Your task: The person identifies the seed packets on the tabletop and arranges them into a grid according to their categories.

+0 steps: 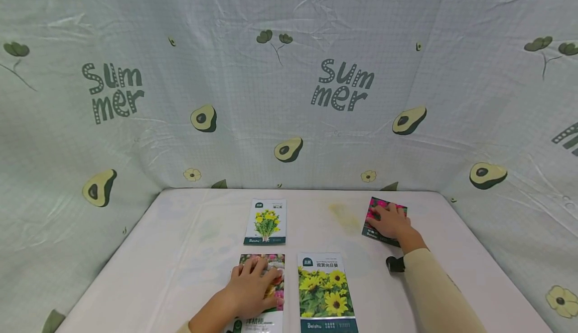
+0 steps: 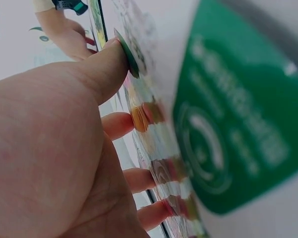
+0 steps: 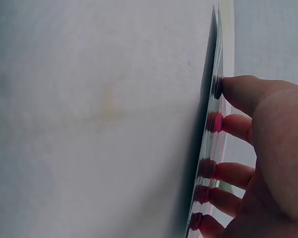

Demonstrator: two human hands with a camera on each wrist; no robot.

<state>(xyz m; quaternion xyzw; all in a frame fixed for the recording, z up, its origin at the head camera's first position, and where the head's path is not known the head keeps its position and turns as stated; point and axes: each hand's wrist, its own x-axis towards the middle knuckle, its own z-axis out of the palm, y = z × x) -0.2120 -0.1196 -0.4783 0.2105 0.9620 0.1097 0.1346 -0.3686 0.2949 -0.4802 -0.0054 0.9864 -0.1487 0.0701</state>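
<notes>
Spread over a seed packet with mixed pink and orange flowers [image 1: 278, 300] is my left hand [image 1: 253, 290]; its fingertips and thumb touch the face. In the left wrist view, a green printed label [image 2: 233, 114] shows on that packet close to the camera. At the far right, my right hand [image 1: 392, 221] rests its fingertips on a dark seed packet with pink flowers [image 1: 377, 233], lying at a slant. In the right wrist view, the thumb and fingertips press along the face of this packet [image 3: 211, 144], seen almost edge-on. Both hands cover part of their packets.
A sunflower seed packet [image 1: 326, 293] lies just right of my left hand. Behind it to the left lies a white packet with yellow flowers [image 1: 265, 221]. The white table [image 1: 149, 273] meets an avocado-printed cloth [image 1: 253, 97] at the back and sides.
</notes>
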